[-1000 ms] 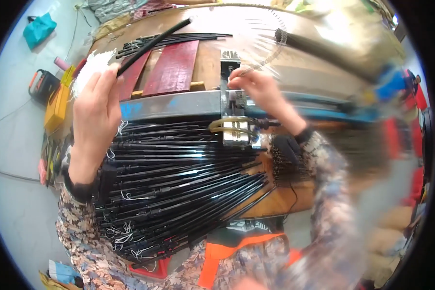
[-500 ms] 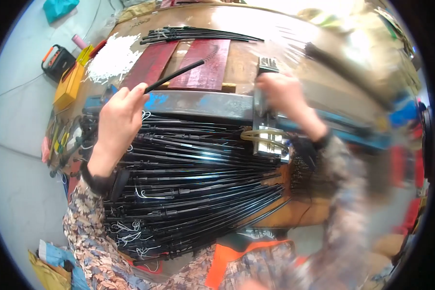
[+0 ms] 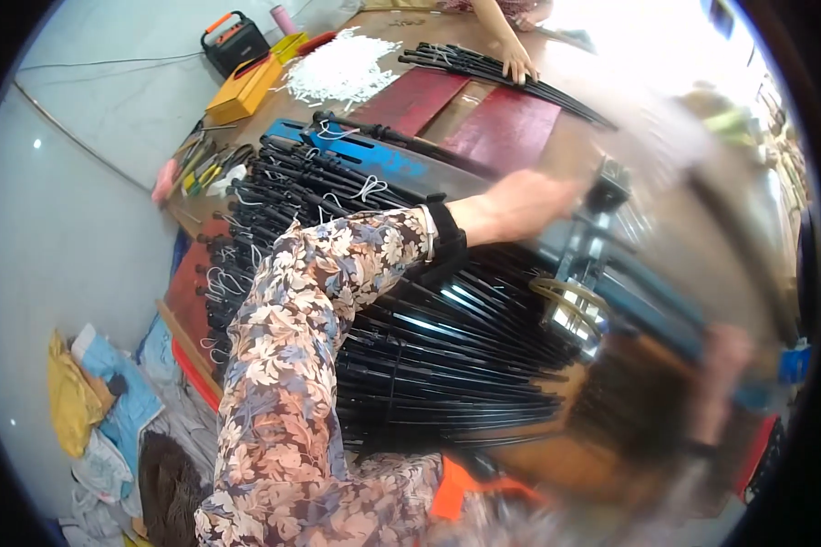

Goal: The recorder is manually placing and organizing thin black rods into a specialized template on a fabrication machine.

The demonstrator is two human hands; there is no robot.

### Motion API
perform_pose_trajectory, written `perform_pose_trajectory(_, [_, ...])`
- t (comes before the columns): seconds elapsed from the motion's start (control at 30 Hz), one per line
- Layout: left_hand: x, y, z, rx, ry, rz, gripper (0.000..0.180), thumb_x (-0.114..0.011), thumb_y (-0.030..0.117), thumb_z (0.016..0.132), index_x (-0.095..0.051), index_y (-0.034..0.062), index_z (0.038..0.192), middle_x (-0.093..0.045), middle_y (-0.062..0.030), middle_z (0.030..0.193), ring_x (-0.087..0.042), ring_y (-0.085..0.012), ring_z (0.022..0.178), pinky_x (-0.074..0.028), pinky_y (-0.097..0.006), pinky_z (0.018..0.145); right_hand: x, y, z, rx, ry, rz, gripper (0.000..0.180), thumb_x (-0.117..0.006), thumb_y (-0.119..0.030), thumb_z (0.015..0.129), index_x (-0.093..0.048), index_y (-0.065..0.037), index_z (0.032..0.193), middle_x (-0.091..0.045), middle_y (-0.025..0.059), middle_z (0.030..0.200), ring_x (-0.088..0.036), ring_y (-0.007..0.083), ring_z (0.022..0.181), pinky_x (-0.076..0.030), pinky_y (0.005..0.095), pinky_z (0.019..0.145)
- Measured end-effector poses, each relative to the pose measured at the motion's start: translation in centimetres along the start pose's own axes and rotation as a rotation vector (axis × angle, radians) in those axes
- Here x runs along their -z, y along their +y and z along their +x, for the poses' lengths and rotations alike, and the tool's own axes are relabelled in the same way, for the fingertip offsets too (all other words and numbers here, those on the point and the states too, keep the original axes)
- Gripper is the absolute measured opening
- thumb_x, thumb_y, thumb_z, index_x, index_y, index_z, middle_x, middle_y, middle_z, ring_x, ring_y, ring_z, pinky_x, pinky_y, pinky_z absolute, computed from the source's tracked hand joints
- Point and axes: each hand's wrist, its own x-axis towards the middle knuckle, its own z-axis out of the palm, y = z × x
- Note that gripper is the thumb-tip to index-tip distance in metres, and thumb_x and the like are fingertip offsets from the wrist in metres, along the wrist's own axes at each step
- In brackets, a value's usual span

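Note:
My left hand (image 3: 524,205) reaches across the bench to the metal fixture (image 3: 602,191), its fingers closed and partly blurred. A black rod (image 3: 429,148) with a white cord at its far left end runs along the steel rail (image 3: 401,169) into that hand. My right hand (image 3: 725,365) is badly smeared at the lower right, beside a dark heap of small parts (image 3: 634,392); its fingers cannot be made out. Below my left forearm many black rods (image 3: 465,337) lie side by side, several with white cords. A yellowish hose loop (image 3: 566,301) hangs on the fixture's near end.
Another person's hand (image 3: 518,64) rests on a bundle of black rods (image 3: 556,91) at the back. White short sticks (image 3: 342,68) lie heaped near a yellow box (image 3: 244,91) and a black case (image 3: 235,46). Hand tools (image 3: 205,173) lie at the left; cloths (image 3: 109,392) below.
My left hand has moved right to the fixture with the rod, which lies along the rail. My right hand has left the fixture for the lower right. Another person's hand has appeared; the view has turned.

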Motion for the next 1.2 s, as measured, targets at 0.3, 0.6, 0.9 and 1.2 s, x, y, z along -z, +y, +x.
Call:
perform_pose_trajectory(0.3, [-1.8, -1.4, -1.2, -0.155, 0.042, -0.036, 0.024, -0.057, 0.010, 0.089, -0.062, 0.0088, 0.112, -0.065, -0.0150, 0.083, -0.065, -0.0345, 0.080, -0.052, -0.046, 0.071, -1.0, 0.3, -0.8, -0.014, -0.002, 0.028, 0.004, -0.062, -0.004, 0.089, -0.063, -0.001, 0.092, -0.063, 0.0160, 0.089, -0.061, 0.0325, 0.086, -0.048, 0.0416, 0.078])
perform_pose_trajectory(0.6, [-1.1, -0.3, -0.5, 0.018, -0.077, -0.005, 0.010, -0.059, 0.014, 0.089, -0.061, 0.0068, 0.095, -0.068, -0.0164, 0.085, -0.067, -0.0362, 0.086, -0.053, -0.048, 0.072, 3.4, -12.8, -0.6, 0.254, 0.133, 0.018, 0.032, -0.066, -0.003, 0.084, -0.067, -0.005, 0.116, -0.069, 0.0083, 0.115, -0.059, 0.0277, 0.117, -0.038, 0.0402, 0.098])
perform_pose_trajectory(0.9, [-0.4, -0.4, -0.1, 0.055, -0.136, 0.066, 0.011, -0.056, 0.017, 0.093, -0.055, 0.0060, 0.089, -0.066, -0.0172, 0.082, -0.065, -0.0388, 0.082, -0.051, -0.048, 0.068, 1.8, -18.3, -1.9, 0.092, -0.054, 0.279, 0.033, -0.074, -0.008, 0.079, -0.067, -0.007, 0.112, -0.069, 0.0068, 0.095, -0.060, 0.0267, 0.097, -0.037, 0.0391, 0.082])
perform_pose_trajectory(1.2, [-1.5, -0.9, -0.8, -0.037, -0.024, 0.012, 0.002, -0.058, 0.008, 0.087, -0.057, 0.0075, 0.086, -0.064, -0.0167, 0.073, -0.065, -0.0385, 0.074, -0.052, -0.048, 0.065, -0.9, -19.1, -1.4, 0.102, -0.114, 0.664, 0.021, -0.067, 0.002, 0.079, -0.064, -0.002, 0.099, -0.063, 0.0150, 0.086, -0.056, 0.0323, 0.081, -0.042, 0.0404, 0.073])
